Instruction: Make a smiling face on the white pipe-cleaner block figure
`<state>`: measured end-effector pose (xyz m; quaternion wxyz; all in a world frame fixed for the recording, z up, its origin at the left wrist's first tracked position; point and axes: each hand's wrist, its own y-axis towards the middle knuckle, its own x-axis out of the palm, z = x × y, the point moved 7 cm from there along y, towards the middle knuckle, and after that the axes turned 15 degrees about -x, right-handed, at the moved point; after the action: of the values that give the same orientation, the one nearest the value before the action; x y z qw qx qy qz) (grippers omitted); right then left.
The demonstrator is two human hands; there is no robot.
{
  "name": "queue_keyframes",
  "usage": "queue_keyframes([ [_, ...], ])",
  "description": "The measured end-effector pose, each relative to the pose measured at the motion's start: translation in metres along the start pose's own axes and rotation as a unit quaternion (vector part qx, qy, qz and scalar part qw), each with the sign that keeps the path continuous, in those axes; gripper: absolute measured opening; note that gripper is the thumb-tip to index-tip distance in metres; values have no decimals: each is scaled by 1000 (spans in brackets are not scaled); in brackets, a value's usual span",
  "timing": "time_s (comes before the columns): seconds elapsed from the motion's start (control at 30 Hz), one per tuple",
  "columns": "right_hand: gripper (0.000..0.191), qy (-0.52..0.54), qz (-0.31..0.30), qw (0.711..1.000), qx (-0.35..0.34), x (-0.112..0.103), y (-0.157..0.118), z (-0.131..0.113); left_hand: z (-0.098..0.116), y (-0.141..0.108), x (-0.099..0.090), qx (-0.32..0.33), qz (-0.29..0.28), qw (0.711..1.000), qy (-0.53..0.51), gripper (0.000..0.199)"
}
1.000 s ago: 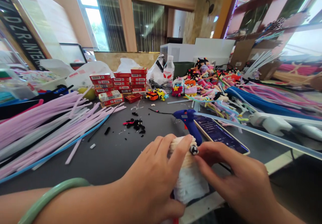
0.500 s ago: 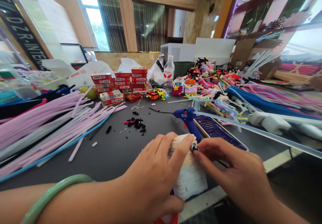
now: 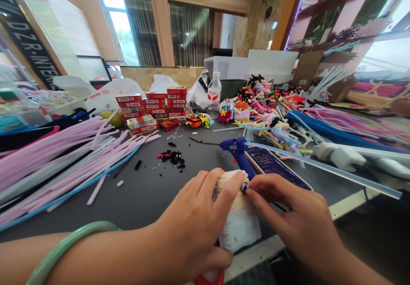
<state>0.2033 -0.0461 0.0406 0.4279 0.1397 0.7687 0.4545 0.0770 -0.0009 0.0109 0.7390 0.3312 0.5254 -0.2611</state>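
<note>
Well, stems [image 3: 64, 148]: mostly pink and white, fanned across the table's left side, with a blue one along the near edge.
Bangle [image 3: 73, 242]: green, around the left forearm, which comes in low from the left corner.
Boxes [image 3: 137, 107]: red, stacked at the back.
Scraps [image 3: 174, 159]: black bits with some red, loose on the grey table [image 3: 137, 204].
Left hand [image 3: 192, 212]: back up, fingers bent over the piece, forefinger reaching to its far right corner, thumb lower down; the grip is closed on the piece.
Red handle [image 3: 211, 277]: below the left thumb; whether it is gripped, I cannot tell.
Piece [image 3: 240, 229]: between the hands, at the table's near edge; long axis runs away from the person, cream end far, white end near and slightly to the right, ridges crosswise.
Gun [image 3: 235, 146]: blue, beyond the piece, nozzle to the left, clear stick [image 3: 336, 174] trailing right.
Bead [image 3: 245, 186]: black and white, at the cream part's right side.
Right hand [image 3: 297, 212]: comes in from the lower right, thumb and forefinger pinching the bead.
Phone [image 3: 278, 167]: beyond the right hand, screen lit.
</note>
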Motion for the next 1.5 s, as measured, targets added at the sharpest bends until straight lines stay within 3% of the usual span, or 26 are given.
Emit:
queue_keyframes([
  [0.7, 8, 48, -22, 997, 54, 4, 3, 8, 1, 3, -2, -14, -26, 1000, -6, 98],
  [1.03, 2, 40, -13, 998, 38, 7, -1, 9, 1, 3, -2, -30, -29, 999, -3, 97],
  [1.5, 9, 57, -14, 998, 37, 7, 0, 11, 2, 3, -2, -20, -25, 999, -5, 96],
])
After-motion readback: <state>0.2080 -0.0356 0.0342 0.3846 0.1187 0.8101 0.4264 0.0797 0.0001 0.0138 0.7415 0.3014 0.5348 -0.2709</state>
